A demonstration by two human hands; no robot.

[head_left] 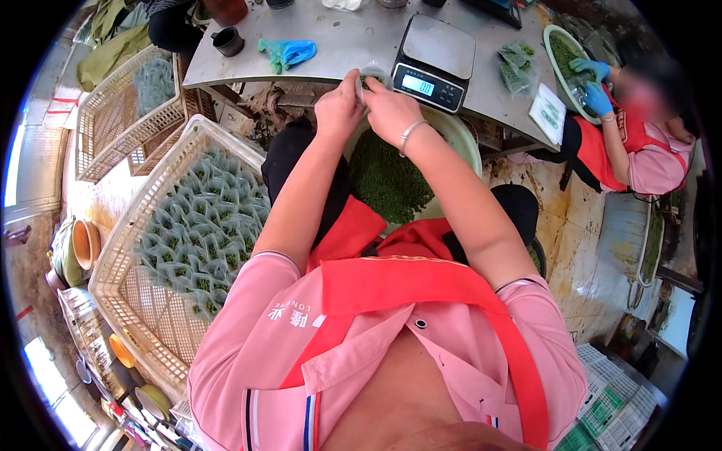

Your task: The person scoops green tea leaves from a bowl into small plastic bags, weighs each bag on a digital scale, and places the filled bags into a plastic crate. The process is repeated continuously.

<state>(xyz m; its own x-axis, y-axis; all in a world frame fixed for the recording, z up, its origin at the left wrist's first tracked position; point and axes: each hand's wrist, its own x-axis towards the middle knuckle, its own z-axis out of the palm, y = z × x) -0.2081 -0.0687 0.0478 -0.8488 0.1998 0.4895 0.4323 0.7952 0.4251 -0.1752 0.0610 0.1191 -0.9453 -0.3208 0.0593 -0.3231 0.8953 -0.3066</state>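
Note:
In front of the steel table's near edge I hold a small clear plastic bag [375, 74] with some green bits in it. My left hand [338, 107] is closed on the bag's left side. The fingers of my right hand [392, 110] pinch its near right edge; their tips are partly hidden. Below my hands, between my knees, sits a wide pale-green basin [471, 143] with a heap of small green peppercorn-like grains [387, 177]. Just right of the bag stands a digital scale [438, 60] with a lit display and a bare weighing plate.
A cream plastic crate [113, 282] at my left holds many filled bags [207, 229]. On the steel table [342, 34] lie blue-green gloves [287, 52], a dark cup [227, 42] and a filled bag [516, 66]. At right, a co-worker's blue-gloved hands [598, 98] work at another basin [553, 36].

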